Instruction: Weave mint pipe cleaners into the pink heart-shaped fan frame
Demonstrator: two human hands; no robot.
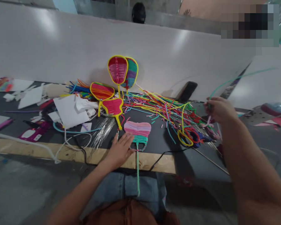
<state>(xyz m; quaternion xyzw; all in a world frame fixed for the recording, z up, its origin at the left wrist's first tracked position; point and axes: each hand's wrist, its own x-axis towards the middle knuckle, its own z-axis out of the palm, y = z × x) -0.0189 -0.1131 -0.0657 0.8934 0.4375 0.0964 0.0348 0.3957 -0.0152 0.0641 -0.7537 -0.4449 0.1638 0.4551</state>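
Between right fingers, teal strand

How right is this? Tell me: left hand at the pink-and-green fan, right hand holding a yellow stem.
Wrong colour: the head view shows the right hand holding a green stem. The left hand is at that fan.

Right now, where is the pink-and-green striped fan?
In the head view, the fan lies just below centre, partly under the left hand, handle overhanging the table.
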